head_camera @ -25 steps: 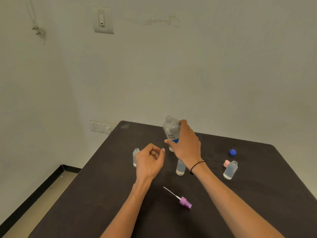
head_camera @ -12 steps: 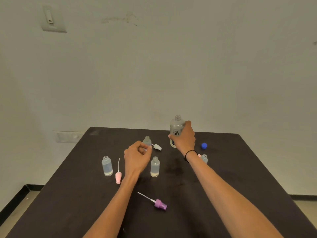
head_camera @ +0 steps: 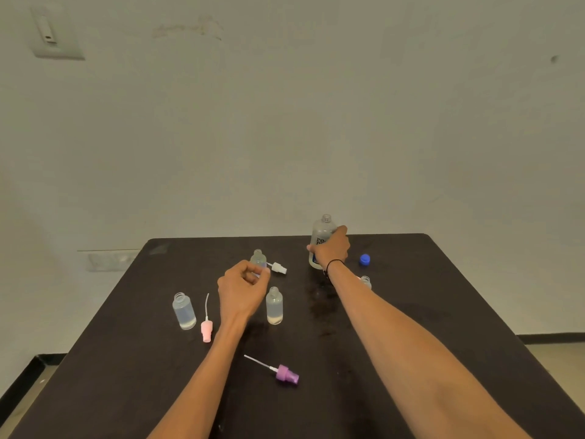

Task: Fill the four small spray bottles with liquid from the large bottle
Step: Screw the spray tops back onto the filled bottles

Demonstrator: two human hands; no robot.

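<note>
Table [head_camera: 443,327] near-black; cap [head_camera: 364,259] blue; spray heads pink [head_camera: 206,331], purple [head_camera: 286,374], white [head_camera: 279,268]; wall [head_camera: 316,122] off-white.

The big bottle [head_camera: 320,236] in my right hand [head_camera: 332,250] is clear, shiny plastic, the small bottles [head_camera: 274,305] look like cloudy, smooth plastic, the purple sprayer top [head_camera: 286,374] is shiny plastic, and the dark tabletop [head_camera: 411,312] looks dull and a bit rough.

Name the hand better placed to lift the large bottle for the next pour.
Right. The right hand already grips the uncapped large bottle; the left hand is curled near a small bottle.
</note>
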